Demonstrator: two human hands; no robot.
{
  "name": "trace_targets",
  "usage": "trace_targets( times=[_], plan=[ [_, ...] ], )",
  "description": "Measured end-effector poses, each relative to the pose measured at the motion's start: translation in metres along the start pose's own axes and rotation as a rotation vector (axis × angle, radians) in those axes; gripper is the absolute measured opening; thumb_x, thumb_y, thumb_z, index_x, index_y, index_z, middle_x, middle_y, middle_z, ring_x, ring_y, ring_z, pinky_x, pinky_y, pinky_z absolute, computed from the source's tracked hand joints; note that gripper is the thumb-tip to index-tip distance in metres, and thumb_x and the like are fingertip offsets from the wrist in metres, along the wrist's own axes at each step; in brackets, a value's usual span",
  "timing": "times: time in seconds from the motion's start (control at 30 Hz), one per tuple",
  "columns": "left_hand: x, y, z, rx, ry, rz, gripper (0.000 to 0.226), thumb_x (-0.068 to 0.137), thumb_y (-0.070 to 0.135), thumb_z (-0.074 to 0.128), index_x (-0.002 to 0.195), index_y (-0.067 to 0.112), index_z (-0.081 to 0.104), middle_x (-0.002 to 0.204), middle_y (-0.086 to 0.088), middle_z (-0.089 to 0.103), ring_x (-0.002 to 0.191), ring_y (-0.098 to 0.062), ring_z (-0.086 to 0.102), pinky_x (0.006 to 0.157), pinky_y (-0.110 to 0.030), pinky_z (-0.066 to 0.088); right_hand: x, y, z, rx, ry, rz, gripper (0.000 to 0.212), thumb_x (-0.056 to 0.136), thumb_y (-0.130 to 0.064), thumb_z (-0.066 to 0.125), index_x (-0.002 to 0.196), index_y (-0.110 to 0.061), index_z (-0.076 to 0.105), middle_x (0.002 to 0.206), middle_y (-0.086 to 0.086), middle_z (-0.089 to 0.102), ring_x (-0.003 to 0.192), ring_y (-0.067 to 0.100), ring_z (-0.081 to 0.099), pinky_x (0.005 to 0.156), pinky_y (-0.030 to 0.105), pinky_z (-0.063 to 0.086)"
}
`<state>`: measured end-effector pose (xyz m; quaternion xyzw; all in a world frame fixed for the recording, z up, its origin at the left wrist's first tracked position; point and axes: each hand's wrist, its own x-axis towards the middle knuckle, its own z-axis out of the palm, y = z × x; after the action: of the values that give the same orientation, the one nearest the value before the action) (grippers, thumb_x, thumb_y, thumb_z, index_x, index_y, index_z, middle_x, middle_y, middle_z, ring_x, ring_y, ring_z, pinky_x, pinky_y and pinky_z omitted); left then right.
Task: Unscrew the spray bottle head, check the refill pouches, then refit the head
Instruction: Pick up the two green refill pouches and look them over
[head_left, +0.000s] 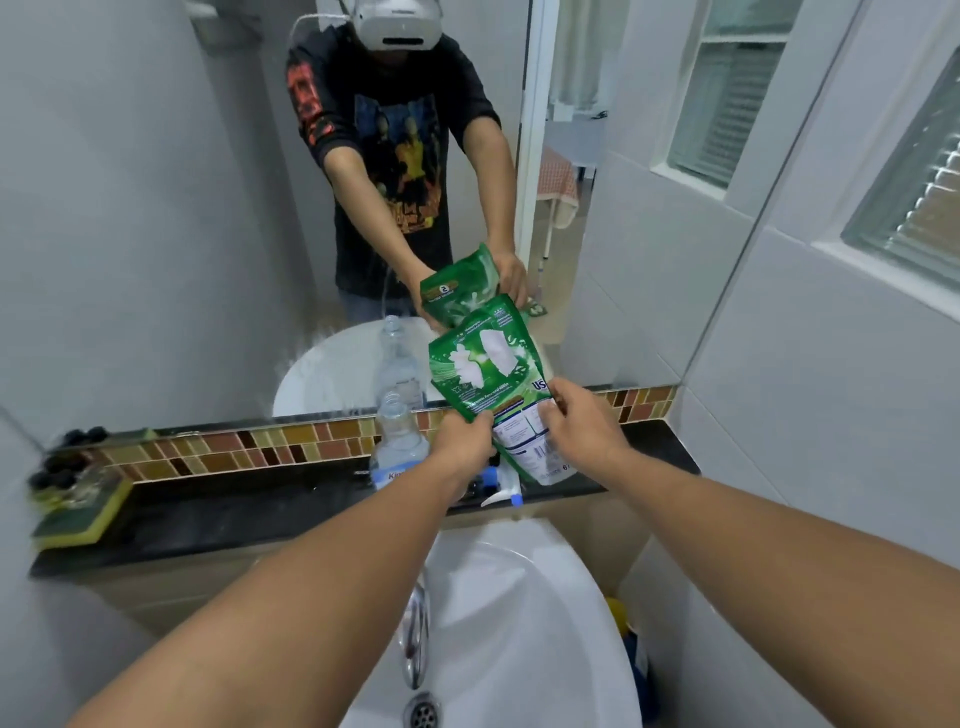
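Observation:
Both hands hold a green refill pouch (480, 364) upright above the black shelf, its back label facing me. My left hand (462, 441) grips its lower left edge. My right hand (582, 421) grips its lower right part near the white label. A clear spray bottle (397, 441) with its neck uncovered stands on the shelf just left of my left hand. The white and blue spray head (506, 491) lies on the shelf under the pouch, partly hidden by my left wrist.
A black stone shelf (234, 514) runs under the mirror (156, 208). A yellow-green sponge (78, 512) with dark clips lies at its left end. Below me are the white basin (519, 623), a chrome tap (415, 639) and the drain (423, 714). White tiled wall on the right.

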<state>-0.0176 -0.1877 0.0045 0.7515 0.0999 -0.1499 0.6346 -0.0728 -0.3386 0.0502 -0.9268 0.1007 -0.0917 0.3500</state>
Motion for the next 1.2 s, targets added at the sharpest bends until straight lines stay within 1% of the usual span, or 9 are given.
trace_targets(
  times=[0.1, 0.2, 0.4, 0.53, 0.67, 0.83, 0.9, 1.0, 1.2],
  plan=[
    [-0.003, 0.0, -0.008, -0.058, -0.017, -0.014, 0.025, 0.104, 0.028, 0.051, 0.105, 0.01, 0.068, 0.105, -0.016, 0.078, 0.074, -0.022, 0.063, 0.075, -0.039, 0.057, -0.001, -0.013, 0.0, -0.071, 0.0, -0.037, 0.013, 0.107, -0.027, 0.049, 0.11, -0.023, 0.062, 0.102, 0.005, 0.071, 0.09, 0.028, 0.065, 0.076, 0.046, 0.055],
    [-0.005, 0.0, -0.012, -0.098, -0.022, -0.031, 0.027, 0.106, 0.028, 0.048, 0.108, 0.01, 0.067, 0.105, -0.014, 0.077, 0.077, -0.022, 0.064, 0.084, -0.043, 0.061, -0.002, -0.023, -0.002, -0.141, 0.005, -0.082, 0.014, 0.107, -0.025, 0.046, 0.096, -0.024, 0.056, 0.089, 0.006, 0.067, 0.08, 0.029, 0.061, 0.063, 0.04, 0.046],
    [-0.008, 0.0, -0.018, -0.195, -0.025, -0.072, 0.029, 0.108, 0.031, 0.047, 0.116, 0.011, 0.066, 0.106, -0.011, 0.077, 0.085, -0.023, 0.071, 0.083, -0.039, 0.064, 0.001, -0.044, -0.003, -0.244, 0.001, -0.146, 0.01, 0.107, -0.021, 0.048, 0.105, -0.021, 0.058, 0.086, 0.006, 0.064, 0.075, 0.03, 0.058, 0.06, 0.038, 0.041],
    [-0.012, 0.003, -0.019, -0.266, -0.045, -0.096, 0.033, 0.109, 0.033, 0.046, 0.123, 0.009, 0.064, 0.109, -0.012, 0.078, 0.093, -0.024, 0.076, 0.078, -0.037, 0.064, 0.003, -0.057, -0.004, -0.331, 0.0, -0.184, 0.016, 0.105, -0.013, 0.049, 0.095, -0.026, 0.05, 0.088, 0.007, 0.062, 0.077, 0.033, 0.056, 0.061, 0.039, 0.042],
    [-0.015, 0.006, -0.021, -0.313, -0.07, -0.112, 0.037, 0.11, 0.033, 0.044, 0.132, 0.008, 0.059, 0.118, -0.015, 0.076, 0.1, -0.026, 0.076, 0.071, -0.033, 0.06, 0.005, -0.066, -0.006, -0.367, -0.003, -0.204, 0.013, 0.104, -0.01, 0.049, 0.099, -0.019, 0.056, 0.089, 0.009, 0.062, 0.078, 0.034, 0.054, 0.062, 0.038, 0.041],
    [-0.012, 0.009, -0.018, -0.362, -0.117, -0.134, 0.039, 0.111, 0.03, 0.042, 0.138, 0.005, 0.055, 0.127, -0.02, 0.072, 0.112, -0.032, 0.072, 0.083, -0.038, 0.059, 0.008, -0.072, -0.009, -0.456, 0.022, -0.236, 0.017, 0.104, -0.008, 0.045, 0.101, -0.017, 0.059, 0.086, 0.008, 0.062, 0.074, 0.032, 0.054, 0.051, 0.034, 0.032],
    [-0.012, 0.01, -0.017, -0.387, -0.127, -0.144, 0.037, 0.111, 0.03, 0.042, 0.135, 0.005, 0.055, 0.124, -0.021, 0.072, 0.113, -0.033, 0.072, 0.086, -0.04, 0.059, 0.011, -0.076, -0.01, -0.491, 0.035, -0.256, 0.02, 0.102, -0.007, 0.044, 0.103, -0.018, 0.061, 0.086, 0.009, 0.064, 0.072, 0.032, 0.054, 0.047, 0.031, 0.028],
    [-0.011, 0.012, -0.015, -0.433, -0.125, -0.151, 0.027, 0.111, 0.03, 0.043, 0.12, 0.008, 0.058, 0.105, -0.016, 0.072, 0.106, -0.031, 0.072, 0.088, -0.04, 0.059, 0.014, -0.08, -0.012, -0.521, 0.036, -0.29, 0.023, 0.101, -0.005, 0.046, 0.108, -0.02, 0.062, 0.089, 0.009, 0.068, 0.073, 0.031, 0.058, 0.049, 0.032, 0.035],
    [-0.013, 0.017, -0.011, -0.496, -0.104, -0.152, 0.023, 0.111, 0.029, 0.044, 0.11, 0.011, 0.059, 0.104, -0.017, 0.073, 0.101, -0.029, 0.074, 0.089, -0.039, 0.06, 0.018, -0.086, -0.016, -0.555, 0.053, -0.339, 0.023, 0.1, -0.004, 0.048, 0.107, -0.022, 0.06, 0.086, 0.008, 0.064, 0.068, 0.03, 0.053, 0.046, 0.031, 0.029]
  ],
)
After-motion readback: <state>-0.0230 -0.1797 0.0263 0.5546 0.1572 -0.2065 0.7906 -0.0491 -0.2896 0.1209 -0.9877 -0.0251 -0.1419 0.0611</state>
